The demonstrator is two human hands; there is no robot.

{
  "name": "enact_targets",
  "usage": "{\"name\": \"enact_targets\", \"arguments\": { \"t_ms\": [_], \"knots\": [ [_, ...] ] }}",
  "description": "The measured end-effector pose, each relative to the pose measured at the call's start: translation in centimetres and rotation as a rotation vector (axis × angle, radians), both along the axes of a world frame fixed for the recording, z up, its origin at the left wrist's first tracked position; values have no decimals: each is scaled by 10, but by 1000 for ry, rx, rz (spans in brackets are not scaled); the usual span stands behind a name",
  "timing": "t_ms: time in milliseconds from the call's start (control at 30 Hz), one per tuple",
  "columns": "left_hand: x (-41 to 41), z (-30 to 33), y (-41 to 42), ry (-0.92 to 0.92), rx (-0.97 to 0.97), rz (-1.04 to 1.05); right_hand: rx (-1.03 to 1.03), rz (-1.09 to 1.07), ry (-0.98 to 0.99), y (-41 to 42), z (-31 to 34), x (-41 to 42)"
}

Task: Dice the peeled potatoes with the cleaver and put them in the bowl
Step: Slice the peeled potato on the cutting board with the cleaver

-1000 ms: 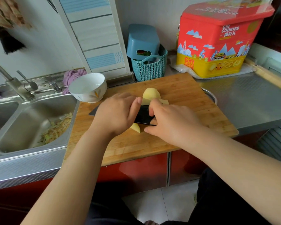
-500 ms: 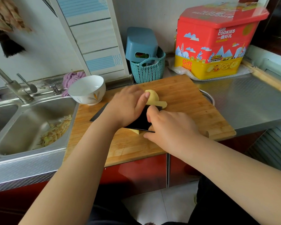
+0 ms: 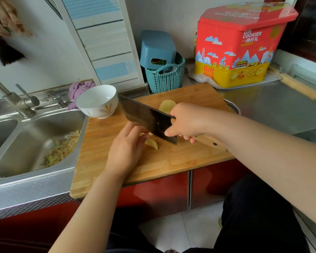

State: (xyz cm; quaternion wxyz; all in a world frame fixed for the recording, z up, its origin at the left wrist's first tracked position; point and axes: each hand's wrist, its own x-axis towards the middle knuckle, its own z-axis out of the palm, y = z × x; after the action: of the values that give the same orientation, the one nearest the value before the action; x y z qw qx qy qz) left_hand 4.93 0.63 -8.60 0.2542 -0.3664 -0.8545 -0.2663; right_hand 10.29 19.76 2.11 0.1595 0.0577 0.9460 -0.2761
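A wooden cutting board (image 3: 171,161) lies on the counter. My right hand (image 3: 188,121) grips the wooden handle of a dark cleaver (image 3: 146,115), whose blade is raised and slants toward the bowl. My left hand (image 3: 128,145) rests on the board with its fingertips against a cut potato piece (image 3: 151,143) just below the blade. A larger peeled potato piece (image 3: 165,105) lies behind the blade, partly hidden by my right hand. A white bowl (image 3: 97,101) stands at the board's far left corner; nothing shows inside it.
A steel sink (image 3: 31,143) with peelings lies to the left, a faucet (image 3: 13,99) behind it. Behind the board stand a teal basket (image 3: 164,79) and a red and yellow cookie tin (image 3: 241,46). A metal rim (image 3: 233,106) peeks out right of the board.
The cleaver has come up off the board, and my right hand has shifted from the blade to the handle. My left hand moved back toward me onto the near potato piece.
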Motion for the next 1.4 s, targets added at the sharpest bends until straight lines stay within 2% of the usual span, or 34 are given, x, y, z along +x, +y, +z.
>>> {"name": "enact_targets", "arguments": {
  "t_ms": [267, 633, 1400],
  "knots": [
    [0, -3, -1, 4, 0, -71, -121, -4, -43, -11, -9, 1],
    [-3, -4, 0, -5, -15, -93, -81, 39, 48, -19, 17, 7],
    [-4, -5, -1, -7, 2, -97, -77, 52, 6, -25, 17, 3]
  ]
}}
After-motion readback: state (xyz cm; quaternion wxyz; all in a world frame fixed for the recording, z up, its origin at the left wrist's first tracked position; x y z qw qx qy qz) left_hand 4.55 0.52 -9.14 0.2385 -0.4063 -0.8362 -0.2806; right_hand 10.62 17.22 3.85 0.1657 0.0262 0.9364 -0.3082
